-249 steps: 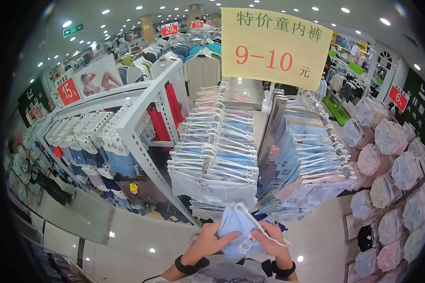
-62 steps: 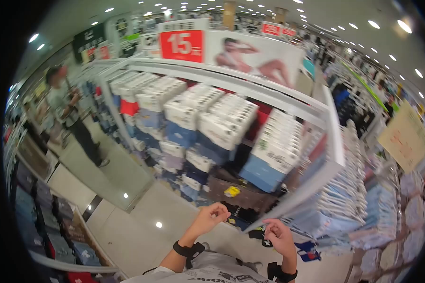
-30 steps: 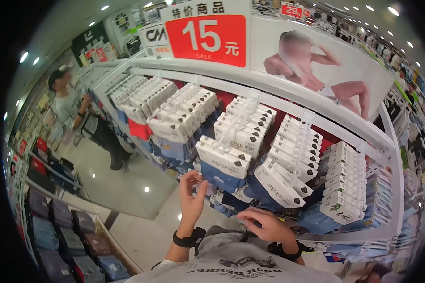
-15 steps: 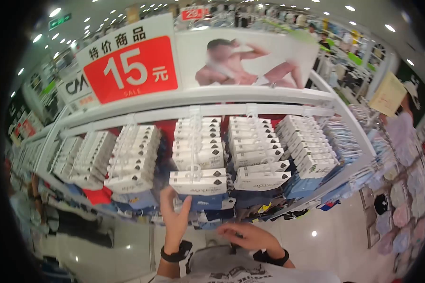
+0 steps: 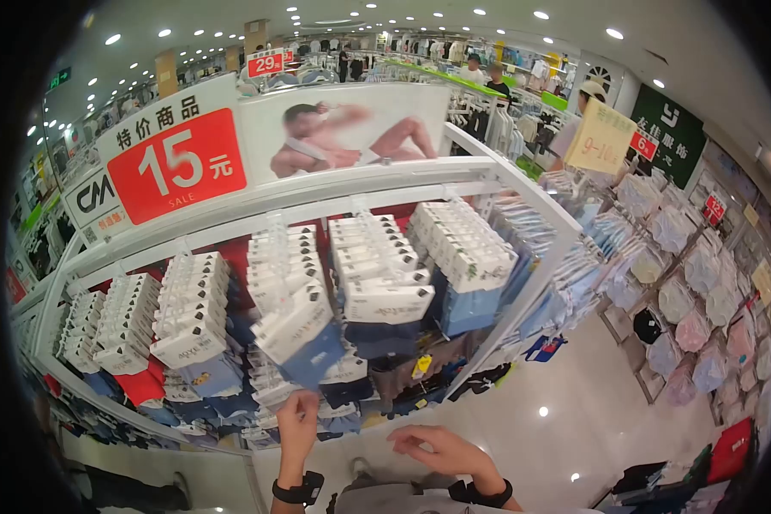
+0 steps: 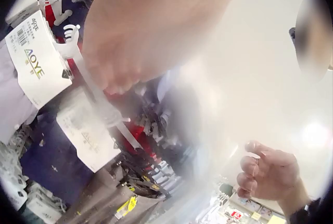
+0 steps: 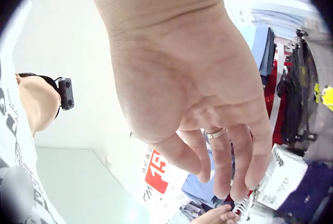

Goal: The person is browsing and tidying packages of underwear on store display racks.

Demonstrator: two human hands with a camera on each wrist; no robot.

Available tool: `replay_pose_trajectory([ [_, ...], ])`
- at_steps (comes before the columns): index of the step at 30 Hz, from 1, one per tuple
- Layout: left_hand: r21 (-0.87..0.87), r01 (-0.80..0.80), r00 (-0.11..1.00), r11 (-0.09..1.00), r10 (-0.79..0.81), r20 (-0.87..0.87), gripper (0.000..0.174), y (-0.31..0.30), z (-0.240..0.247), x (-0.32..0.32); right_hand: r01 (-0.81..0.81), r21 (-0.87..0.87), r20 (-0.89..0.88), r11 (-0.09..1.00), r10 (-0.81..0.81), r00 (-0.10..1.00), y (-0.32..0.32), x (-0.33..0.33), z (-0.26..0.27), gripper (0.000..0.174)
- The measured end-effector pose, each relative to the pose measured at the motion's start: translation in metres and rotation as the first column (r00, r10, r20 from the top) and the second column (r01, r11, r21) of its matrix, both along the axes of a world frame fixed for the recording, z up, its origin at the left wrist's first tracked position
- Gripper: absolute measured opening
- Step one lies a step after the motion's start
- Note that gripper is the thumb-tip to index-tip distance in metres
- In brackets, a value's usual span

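Several rows of underpants with white card headers hang from a rack. The front blue pair [image 5: 313,355] of a middle row hangs tilted, its card header [image 5: 293,321] slanting. My left hand [image 5: 297,428] is just below its lower edge, fingers bent and nothing visible in them. In the left wrist view the left hand [image 6: 151,31] is close and blurred, with a card marked AOYE [image 6: 39,60] beside it. My right hand [image 5: 441,450] hovers in front of my body, relaxed and holding nothing. In the right wrist view the palm of the right hand [image 7: 192,94] shows, with a ring on one finger.
A white frame [image 5: 522,291] bounds the rack, with a red 15 sign [image 5: 177,163] on top. To the right hang small light-coloured garments [image 5: 690,330]. A person in a cap [image 5: 591,90] stands beyond a yellow sign [image 5: 604,137]. Tiled floor [image 5: 544,437] lies at right.
Earlier both hands held light blue underpants on a hanger at another rack; those are gone from the hands. Since half a second ago, the front blue pair has tilted and my left hand sits lower.
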State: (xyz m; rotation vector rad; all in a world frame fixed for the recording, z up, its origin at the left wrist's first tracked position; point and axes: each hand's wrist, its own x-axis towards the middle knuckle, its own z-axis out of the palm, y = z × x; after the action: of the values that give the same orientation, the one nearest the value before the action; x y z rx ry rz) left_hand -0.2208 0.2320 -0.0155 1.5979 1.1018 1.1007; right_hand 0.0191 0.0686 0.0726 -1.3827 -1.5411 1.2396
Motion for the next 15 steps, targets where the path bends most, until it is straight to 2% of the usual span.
replay_pose_trajectory([
  [4,-0.071,0.124,0.979,0.990,-0.133,-0.152,0.012,-0.046,0.000,0.029,0.044,0.111,-0.100,0.993,-0.033,0.994,-0.043,0.036,-0.010,0.028],
  [5,-0.083,0.162,0.969,0.983,-0.174,-0.173,0.012,-0.061,-0.002,0.043,0.059,0.113,-0.073,0.992,-0.050,0.996,-0.056,0.049,-0.010,0.027],
  [7,-0.130,0.241,0.952,0.962,-0.260,-0.161,0.013,-0.091,-0.012,0.077,0.089,0.120,-0.014,0.989,-0.088,0.996,-0.084,0.078,-0.007,0.026],
  [9,-0.151,0.308,0.927,0.939,-0.332,-0.174,0.012,-0.121,-0.029,0.112,0.174,0.101,-0.039,0.980,-0.170,0.985,-0.117,0.108,-0.006,0.023],
  [12,-0.241,0.449,0.880,0.861,-0.473,-0.051,0.014,-0.172,-0.016,0.173,0.260,0.107,-0.013,0.960,-0.260,0.965,-0.165,0.149,-0.017,0.021],
  [15,-0.177,0.606,0.771,0.776,-0.627,-0.110,0.016,-0.208,-0.010,0.221,0.318,0.069,0.014,0.945,-0.320,0.947,-0.211,0.185,-0.015,0.021],
])
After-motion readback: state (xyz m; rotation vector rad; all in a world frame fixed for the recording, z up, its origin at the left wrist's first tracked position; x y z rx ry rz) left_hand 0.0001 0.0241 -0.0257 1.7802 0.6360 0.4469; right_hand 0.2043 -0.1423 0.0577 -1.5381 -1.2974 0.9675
